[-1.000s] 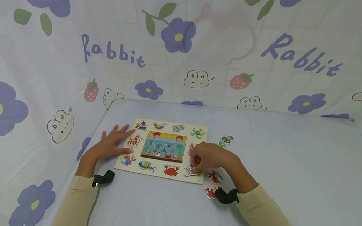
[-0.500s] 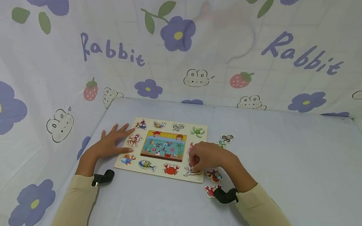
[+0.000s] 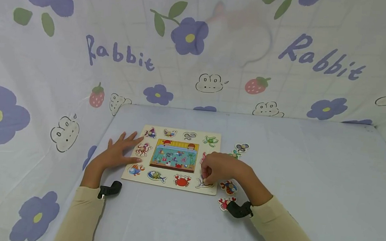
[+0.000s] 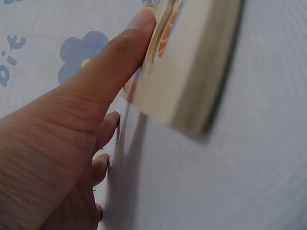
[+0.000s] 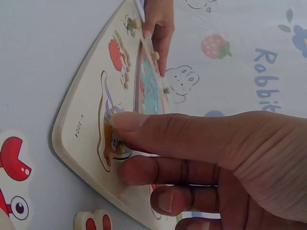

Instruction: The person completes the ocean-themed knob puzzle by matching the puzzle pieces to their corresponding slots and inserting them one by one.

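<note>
A wooden puzzle board with sea-animal pictures lies on the table. My left hand rests on its left edge, fingers spread. In the left wrist view the thumb lies against the board's edge. My right hand is at the board's near right corner. There its thumb and fingertips pinch a purple and orange sea-animal puzzle piece at its outlined slot. The fingers hide part of that piece, and I cannot tell whether it sits fully in the slot. Crab and fish pictures show along the near edge.
Loose pieces lie right of the board: a grey one, a green one partly behind the right hand, a blue and orange one and a red crab under the wrist camera. A printed cloth stands behind the table.
My right hand has shifted very slightly left at the same corner of the board, still pinching. The left hand has not moved.
</note>
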Tool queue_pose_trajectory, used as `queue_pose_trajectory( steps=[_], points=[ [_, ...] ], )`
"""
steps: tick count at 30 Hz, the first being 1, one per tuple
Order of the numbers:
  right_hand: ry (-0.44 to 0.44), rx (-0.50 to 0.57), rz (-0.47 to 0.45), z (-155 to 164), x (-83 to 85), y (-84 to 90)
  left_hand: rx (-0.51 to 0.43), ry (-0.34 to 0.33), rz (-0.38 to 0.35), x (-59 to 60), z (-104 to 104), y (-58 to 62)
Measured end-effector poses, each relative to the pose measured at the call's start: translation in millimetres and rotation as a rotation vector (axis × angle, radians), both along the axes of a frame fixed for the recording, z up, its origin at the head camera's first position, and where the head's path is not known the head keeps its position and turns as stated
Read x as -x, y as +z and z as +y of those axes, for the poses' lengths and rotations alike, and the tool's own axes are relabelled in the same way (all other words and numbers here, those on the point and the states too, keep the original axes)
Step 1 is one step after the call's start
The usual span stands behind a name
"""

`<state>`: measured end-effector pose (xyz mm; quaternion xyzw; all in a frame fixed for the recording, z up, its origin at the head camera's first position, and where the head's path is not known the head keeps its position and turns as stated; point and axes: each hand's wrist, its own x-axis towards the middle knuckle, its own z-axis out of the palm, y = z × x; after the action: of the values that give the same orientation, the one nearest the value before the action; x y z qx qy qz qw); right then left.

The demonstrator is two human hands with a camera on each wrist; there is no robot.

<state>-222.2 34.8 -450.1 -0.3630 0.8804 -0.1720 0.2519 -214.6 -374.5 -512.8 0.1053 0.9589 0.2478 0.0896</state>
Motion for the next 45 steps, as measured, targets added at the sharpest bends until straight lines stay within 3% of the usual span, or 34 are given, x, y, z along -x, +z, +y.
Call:
queue_pose_trajectory(
  steps=[12, 19, 26, 32, 38, 45],
  points=[
    [0.006, 0.002, 0.026, -2, 2.5, 3.2, 0.001, 0.004, 0.011, 1.7, -1, 3.5],
    [0.030, 0.045, 0.041, 10, 9.5, 13.3, -0.015, -0.006, 0.011, 3.1, 2, -1.6],
    [-0.073, 0.168, 0.168, 42, 27.1, 38.5, -0.008, -0.008, 0.022, 5.4, 6, -1.6],
    [-0.193, 0.214, 0.255, 74, 46.6, 48.3, -0.016, -0.025, 0.031, 10.5, 7, -1.5],
    [-0.296, 0.231, 0.300, 97, 66.2, 41.8, 0.006, -0.013, 0.032, 11.2, 7, -1.4],
    [-0.395, 0.169, 0.287, 107, 75.6, 9.8, 0.014, -0.022, 0.035, 2.5, 1, -2.2]
  ],
)
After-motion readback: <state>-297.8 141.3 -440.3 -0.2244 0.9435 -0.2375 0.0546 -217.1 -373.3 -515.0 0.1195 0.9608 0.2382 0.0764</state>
